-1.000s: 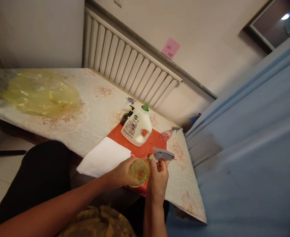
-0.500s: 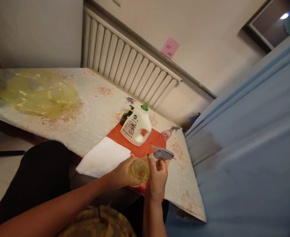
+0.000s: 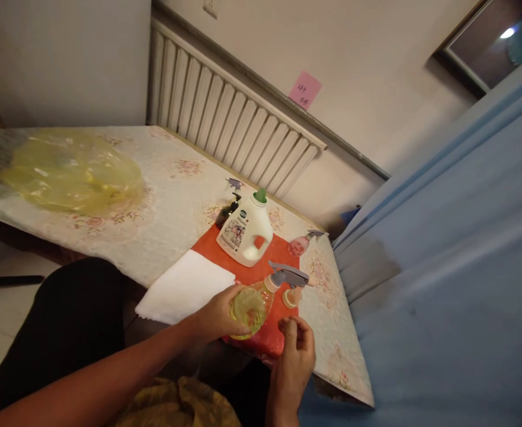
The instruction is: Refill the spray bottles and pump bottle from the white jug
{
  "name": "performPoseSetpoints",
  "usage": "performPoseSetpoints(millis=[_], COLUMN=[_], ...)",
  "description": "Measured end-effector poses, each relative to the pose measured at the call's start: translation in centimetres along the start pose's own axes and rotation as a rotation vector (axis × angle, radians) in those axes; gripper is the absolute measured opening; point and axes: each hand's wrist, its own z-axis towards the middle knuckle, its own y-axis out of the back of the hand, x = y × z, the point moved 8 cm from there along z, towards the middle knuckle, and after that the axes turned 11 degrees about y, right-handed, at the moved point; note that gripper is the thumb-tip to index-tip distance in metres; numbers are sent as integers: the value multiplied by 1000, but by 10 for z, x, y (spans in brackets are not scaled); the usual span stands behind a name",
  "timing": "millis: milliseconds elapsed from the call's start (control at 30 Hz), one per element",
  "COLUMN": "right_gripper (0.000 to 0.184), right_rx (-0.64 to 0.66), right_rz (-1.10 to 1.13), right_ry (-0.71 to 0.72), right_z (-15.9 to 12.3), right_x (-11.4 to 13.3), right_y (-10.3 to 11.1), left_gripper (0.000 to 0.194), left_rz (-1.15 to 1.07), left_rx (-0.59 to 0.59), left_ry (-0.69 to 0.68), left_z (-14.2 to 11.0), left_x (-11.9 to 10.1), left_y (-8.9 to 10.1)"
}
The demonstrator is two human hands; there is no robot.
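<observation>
My left hand (image 3: 216, 314) is wrapped round a clear spray bottle of yellow liquid (image 3: 248, 307), tilted over the near edge of a red mat (image 3: 265, 268). The bottle's grey trigger head (image 3: 288, 274) points right, and a small peach round piece (image 3: 291, 297) shows just below it. My right hand (image 3: 294, 350) hovers off the bottle, below and to its right, fingers loosely curled with nothing in them. A white detergent jug with a green cap (image 3: 245, 230) stands on the far part of the mat.
A white cloth (image 3: 184, 286) lies left of the mat. A pink spray bottle (image 3: 301, 242) lies at the table's right corner; a dark pump bottle (image 3: 227, 211) stands behind the jug. A yellow plastic bag (image 3: 71, 172) sits far left. Radiator (image 3: 234, 121) behind, blue fabric (image 3: 442, 267) right.
My right hand has let go of the grey trigger head and dropped down toward me. The bottle now tilts further onto the mat, still in my left hand.
</observation>
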Motion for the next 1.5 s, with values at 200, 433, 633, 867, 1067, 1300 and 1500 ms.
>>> performPoseSetpoints(millis=[200, 433, 633, 867, 1067, 1300, 1500], right_gripper=[50, 30, 36, 44, 30, 20, 27], right_rx=[42, 17, 107, 267, 521, 461, 351], right_rz=[104, 181, 220, 190, 320, 253, 321], right_ry=[107, 109, 77, 43, 62, -8, 41], right_z=[20, 7, -11, 26, 30, 27, 20], right_x=[24, 51, 50, 22, 48, 27, 32], right_y=[-1, -19, -26, -17, -46, -50, -50], left_gripper=[72, 68, 68, 75, 75, 76, 69], left_rz=[3, 36, -8, -87, -142, -37, -8], left_rx=[3, -29, 1, 229, 396, 223, 154], left_ry=[16, -2, 0, 73, 90, 85, 35], left_z=[1, -2, -1, -5, -15, -13, -14], left_x=[2, -1, 0, 4, 1, 2, -9], left_y=[-5, 0, 3, -9, -29, -22, -22])
